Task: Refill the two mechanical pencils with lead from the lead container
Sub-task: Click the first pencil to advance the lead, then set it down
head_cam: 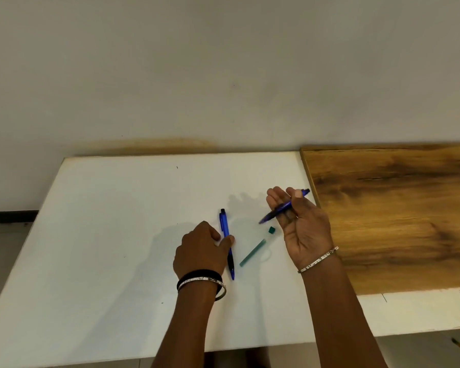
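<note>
Head view: our left hand point(199, 249) pinches the flat pencil point(225, 229), right hand point(303, 229) grips the raised pencil point(280, 209); we reckon the uncapped lead container point(252, 253) could spill.

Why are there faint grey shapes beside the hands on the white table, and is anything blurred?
In the head view, soft light throws pale shadows of the left hand and right hand leftward on the white table; the held pencil is smeared toward its tip, the lying pencil looks sharp.
</note>
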`<control>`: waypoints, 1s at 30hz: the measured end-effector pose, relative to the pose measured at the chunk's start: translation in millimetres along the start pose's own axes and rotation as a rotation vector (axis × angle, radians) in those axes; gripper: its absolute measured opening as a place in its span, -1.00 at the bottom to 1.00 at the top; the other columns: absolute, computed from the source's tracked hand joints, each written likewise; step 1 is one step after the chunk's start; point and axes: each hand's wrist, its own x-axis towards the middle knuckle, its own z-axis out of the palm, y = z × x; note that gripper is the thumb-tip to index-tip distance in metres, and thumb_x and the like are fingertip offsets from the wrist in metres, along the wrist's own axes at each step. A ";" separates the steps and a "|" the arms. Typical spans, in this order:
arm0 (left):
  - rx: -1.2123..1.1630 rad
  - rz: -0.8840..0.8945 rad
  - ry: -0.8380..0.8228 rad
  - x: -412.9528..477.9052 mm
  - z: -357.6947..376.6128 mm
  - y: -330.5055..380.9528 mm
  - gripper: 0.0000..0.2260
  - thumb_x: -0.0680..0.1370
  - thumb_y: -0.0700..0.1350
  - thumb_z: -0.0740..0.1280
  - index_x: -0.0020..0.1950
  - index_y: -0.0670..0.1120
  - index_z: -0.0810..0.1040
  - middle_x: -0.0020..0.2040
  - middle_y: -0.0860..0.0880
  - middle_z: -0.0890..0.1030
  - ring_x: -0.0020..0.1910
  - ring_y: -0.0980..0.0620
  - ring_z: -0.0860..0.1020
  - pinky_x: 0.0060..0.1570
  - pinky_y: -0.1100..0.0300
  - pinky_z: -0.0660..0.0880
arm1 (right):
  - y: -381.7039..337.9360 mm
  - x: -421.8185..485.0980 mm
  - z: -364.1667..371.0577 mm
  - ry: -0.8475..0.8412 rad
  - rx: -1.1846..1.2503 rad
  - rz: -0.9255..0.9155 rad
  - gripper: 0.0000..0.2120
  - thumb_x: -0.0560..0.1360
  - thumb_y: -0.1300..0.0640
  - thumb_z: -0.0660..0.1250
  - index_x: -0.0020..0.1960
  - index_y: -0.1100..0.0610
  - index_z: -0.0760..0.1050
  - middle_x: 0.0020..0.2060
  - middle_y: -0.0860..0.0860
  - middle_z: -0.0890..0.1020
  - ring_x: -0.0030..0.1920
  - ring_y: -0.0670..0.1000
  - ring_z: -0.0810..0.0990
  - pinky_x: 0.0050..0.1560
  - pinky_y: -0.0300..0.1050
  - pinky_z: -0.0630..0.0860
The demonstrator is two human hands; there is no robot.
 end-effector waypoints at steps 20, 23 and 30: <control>-0.619 -0.167 0.032 11.5 -30.5 4.4 -0.82 0.42 0.03 0.40 -0.18 -0.09 0.64 -0.27 -0.02 0.70 -0.33 0.04 0.66 -0.10 0.03 0.61 | 54.6 -11.2 19.8 -0.038 -1.297 -0.114 -0.78 0.45 0.00 0.40 -0.27 0.13 0.59 -0.46 -0.06 0.69 -0.47 -0.12 0.63 -0.31 -0.22 0.56; -0.673 -0.137 0.059 13.0 -33.9 1.6 -0.89 0.44 -0.04 0.40 -0.13 -0.07 0.61 -0.26 -0.02 0.71 -0.31 0.05 0.67 -0.07 0.01 0.61 | 64.4 -11.5 23.5 -0.003 -1.481 -0.223 -0.73 0.43 -0.03 0.40 -0.30 0.14 0.56 -0.44 -0.07 0.64 -0.37 -0.08 0.59 -0.28 -0.21 0.48; -0.693 -0.030 0.024 15.9 -37.4 -4.0 -0.90 0.49 -0.15 0.36 -0.02 0.00 0.61 -0.27 0.02 0.69 -0.39 0.17 0.65 -0.05 0.00 0.62 | 83.9 -11.2 27.5 0.014 -1.675 -0.250 -0.71 0.43 -0.09 0.41 -0.23 0.13 0.55 -0.40 -0.06 0.50 -0.30 -0.05 0.47 -0.23 -0.19 0.38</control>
